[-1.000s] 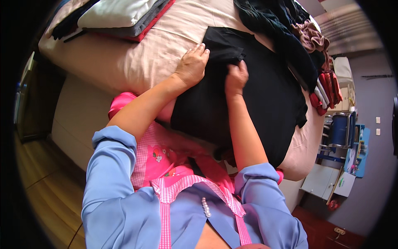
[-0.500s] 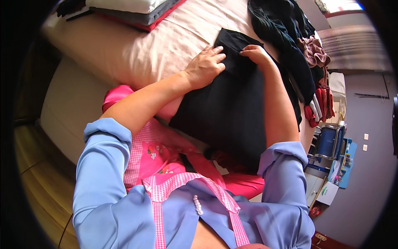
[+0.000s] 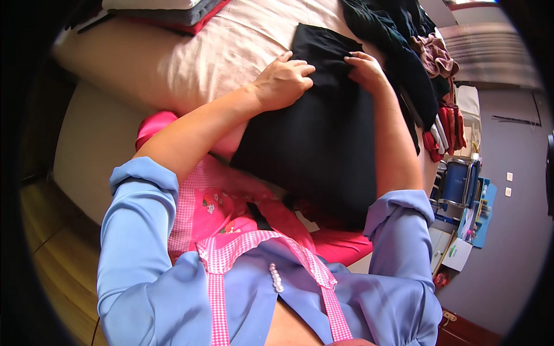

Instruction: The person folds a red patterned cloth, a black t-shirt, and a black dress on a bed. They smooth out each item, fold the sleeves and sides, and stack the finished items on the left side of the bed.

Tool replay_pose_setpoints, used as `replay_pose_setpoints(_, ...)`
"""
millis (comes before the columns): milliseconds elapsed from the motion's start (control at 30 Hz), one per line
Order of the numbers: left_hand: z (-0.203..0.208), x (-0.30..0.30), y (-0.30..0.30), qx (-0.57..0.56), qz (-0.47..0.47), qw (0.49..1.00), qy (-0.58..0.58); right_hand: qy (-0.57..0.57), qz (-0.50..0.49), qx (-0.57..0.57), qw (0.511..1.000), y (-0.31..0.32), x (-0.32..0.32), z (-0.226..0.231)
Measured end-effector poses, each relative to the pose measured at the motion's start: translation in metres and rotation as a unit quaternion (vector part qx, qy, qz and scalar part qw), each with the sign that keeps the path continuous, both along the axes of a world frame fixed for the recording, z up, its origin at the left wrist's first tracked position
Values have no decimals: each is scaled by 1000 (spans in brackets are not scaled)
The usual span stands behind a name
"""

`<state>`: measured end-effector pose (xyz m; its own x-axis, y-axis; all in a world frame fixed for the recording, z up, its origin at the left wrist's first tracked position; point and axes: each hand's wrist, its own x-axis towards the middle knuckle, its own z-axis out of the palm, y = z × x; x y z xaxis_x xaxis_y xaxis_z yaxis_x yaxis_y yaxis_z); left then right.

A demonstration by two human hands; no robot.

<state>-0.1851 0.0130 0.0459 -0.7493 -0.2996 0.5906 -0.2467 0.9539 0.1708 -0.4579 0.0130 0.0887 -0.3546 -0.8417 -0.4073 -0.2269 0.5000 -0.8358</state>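
A black garment (image 3: 311,144) lies spread from the bed's edge down over my lap, its straight top edge on the sheet; its exact kind is not clear. My left hand (image 3: 281,82) rests on its left side, fingers apart and laid on the cloth. At the right side, just below the top edge, my right hand (image 3: 368,70) pinches the cloth between thumb and fingers. Small creases run across the cloth between the two hands.
Folded clothes in white, grey and red (image 3: 173,16) are stacked at the bed's far left. Dark clothes (image 3: 398,63) and a pink crumpled cloth (image 3: 434,56) lie along the right. Beyond stands a shelf with a blue container (image 3: 456,181). A pink apron (image 3: 213,205) covers my lap.
The garment's top edge has shifted up and spread wider and flatter. My right hand has moved slightly right along it; my left hand remains on the left side.
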Motion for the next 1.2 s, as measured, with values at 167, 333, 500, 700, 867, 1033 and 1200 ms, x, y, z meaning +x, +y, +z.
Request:
replay_pose_setpoints(167,-1,-4,9,55,15,996,69,-47,-120,-53,990,1,10,-23)
replay_pose_setpoints(333,-4,-3,0,60,20,997,-44,214,-45,-68,973,9,30,-26)
replay_pose_setpoints(500,0,-3,-2,40,-54,998,10,209,-114,-64,969,14,19,-35)
replay_pose_setpoints(700,-7,-4,-4,80,-8,994,67,315,-189,-163,916,30,68,-34)
replay_pose_setpoints(867,-7,-2,1,88,100,990,-42,335,-150,-191,910,55,79,-35)
replay_pose_setpoints(1033,-7,-1,-1,70,84,992,-59,446,-71,-181,874,62,71,-45)
replay_pose_setpoints(1200,-6,0,-2,75,25,992,-97,489,-64,-121,862,64,86,-24)
